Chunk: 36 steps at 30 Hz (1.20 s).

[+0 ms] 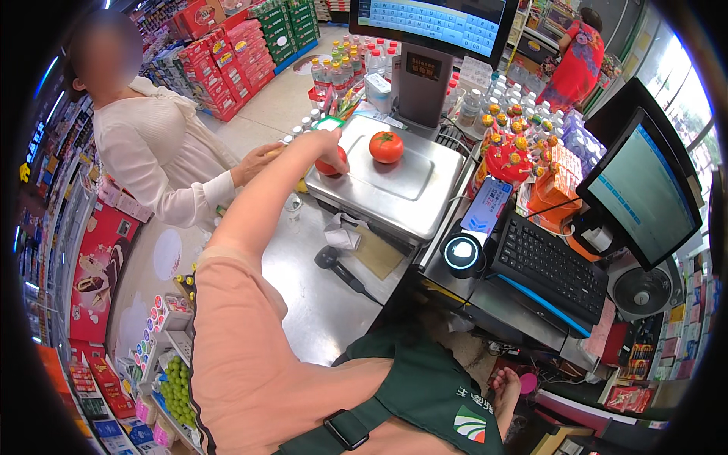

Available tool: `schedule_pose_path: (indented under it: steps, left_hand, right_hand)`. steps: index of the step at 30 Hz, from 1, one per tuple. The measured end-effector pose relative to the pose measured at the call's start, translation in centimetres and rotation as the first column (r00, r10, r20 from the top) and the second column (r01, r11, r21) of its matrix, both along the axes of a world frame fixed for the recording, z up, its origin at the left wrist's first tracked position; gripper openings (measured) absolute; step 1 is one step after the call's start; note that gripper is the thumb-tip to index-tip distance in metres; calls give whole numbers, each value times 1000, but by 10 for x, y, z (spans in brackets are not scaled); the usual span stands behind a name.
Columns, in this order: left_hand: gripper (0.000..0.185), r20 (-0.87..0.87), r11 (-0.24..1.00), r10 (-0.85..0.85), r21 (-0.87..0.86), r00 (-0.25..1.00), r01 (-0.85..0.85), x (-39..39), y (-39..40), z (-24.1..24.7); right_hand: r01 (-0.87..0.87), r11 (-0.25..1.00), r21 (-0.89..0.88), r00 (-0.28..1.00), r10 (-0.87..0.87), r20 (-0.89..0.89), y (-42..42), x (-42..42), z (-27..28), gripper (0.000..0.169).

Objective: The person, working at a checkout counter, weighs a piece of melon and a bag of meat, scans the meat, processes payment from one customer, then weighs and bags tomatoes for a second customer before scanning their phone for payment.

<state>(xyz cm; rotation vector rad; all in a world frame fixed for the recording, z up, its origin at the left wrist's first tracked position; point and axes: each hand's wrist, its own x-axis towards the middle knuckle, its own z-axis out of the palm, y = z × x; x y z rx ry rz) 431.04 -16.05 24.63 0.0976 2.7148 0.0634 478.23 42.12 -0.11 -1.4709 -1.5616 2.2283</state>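
Note:
My left hand (pixel 331 149) reaches across the counter to the stainless-steel scale platform (pixel 392 199). Its fingers are around a red tomato (pixel 330 165) at the platform's left edge. A second tomato (pixel 387 147), with a green calyx, sits on the platform to the right of that hand. Low beside my body, my right hand (pixel 506 384) hangs with loosely curled fingers and nothing visible in it. The dark green apron (pixel 421 392) covers part of my front. Below the scale, a black handheld barcode scanner (pixel 341 270) lies on the metal counter (pixel 301 301).
Across the counter stands a person in a white blouse (pixel 148 136), a hand near the scale. Drink bottles (pixel 341 71) crowd behind it, under a touchscreen (pixel 432 25). Rightward are a lollipop display (pixel 512 153), phone (pixel 487 205), keyboard (pixel 551 267) and monitor (pixel 642 187). Green fruit (pixel 176 392) is lower left.

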Motion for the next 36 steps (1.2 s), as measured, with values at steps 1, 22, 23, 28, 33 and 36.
schedule_pose_path:
  steps: [1, 22, 23, 28, 33, 36]
  left_hand:
    - [97, 14, 1000, 3, 2, 1000, -3, 2, -8, -10]
    - [84, -682, 912, 227, 399, 695, 93, -15, 17, 39]
    - [83, -731, 896, 282, 433, 621, 103, -14, 31, 60]
    - [87, -876, 928, 286, 354, 388, 116, -38, 67, 113]
    - [96, -854, 927, 315, 370, 414, 58, -67, 83, 144]
    - [99, -795, 941, 314, 335, 519, -56, -79, 86, 159]
  right_hand:
    - [-10, 1000, -11, 1000, 10, -10, -3, -3, -1, 14]
    - [-74, 996, 43, 996, 72, 60, -21, -18, 22, 20]
    - [-74, 996, 53, 996, 70, 61, -23, -18, 26, 19]
    - [-42, 996, 72, 994, 35, 101, -29, -26, 37, 18]
    - [-66, 998, 12, 992, 64, 109, -23, -18, 30, 17]
    - [-63, 998, 24, 994, 61, 95, -23, -11, 27, 17]
